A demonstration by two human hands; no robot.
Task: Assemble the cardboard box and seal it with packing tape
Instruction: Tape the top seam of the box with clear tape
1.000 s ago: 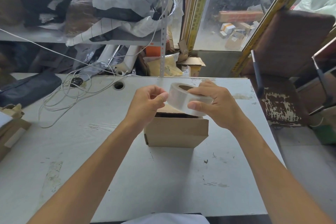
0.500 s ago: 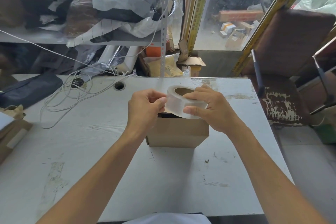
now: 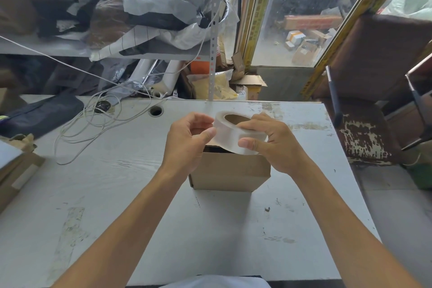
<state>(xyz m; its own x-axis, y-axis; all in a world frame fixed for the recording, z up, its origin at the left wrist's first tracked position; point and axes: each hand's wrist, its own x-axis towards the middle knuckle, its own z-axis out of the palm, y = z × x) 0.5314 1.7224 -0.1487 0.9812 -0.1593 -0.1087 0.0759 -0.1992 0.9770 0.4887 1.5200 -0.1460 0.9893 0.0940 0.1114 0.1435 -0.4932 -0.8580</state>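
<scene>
A small brown cardboard box (image 3: 230,172) stands in the middle of the white table (image 3: 117,194); its top is mostly hidden behind my hands. Just above the box I hold a roll of clear packing tape (image 3: 230,132) with a brown core. My right hand (image 3: 273,145) grips the roll from the right side, thumb on its outer face. My left hand (image 3: 189,140) is at the roll's left edge, thumb and fingers pinched against the tape surface. Whether a tape end is lifted I cannot tell.
A loose white cable (image 3: 93,124) coils on the table's far left, beside a dark bag (image 3: 39,114). Flat cardboard pieces (image 3: 16,170) lie at the left edge. A cable hole (image 3: 156,111) sits behind the box. A worn brown chair (image 3: 364,128) stands right of the table.
Both hands and the tape roll have dropped slightly toward the box. The roll has tilted so its core opening faces up more. The box has not moved.
</scene>
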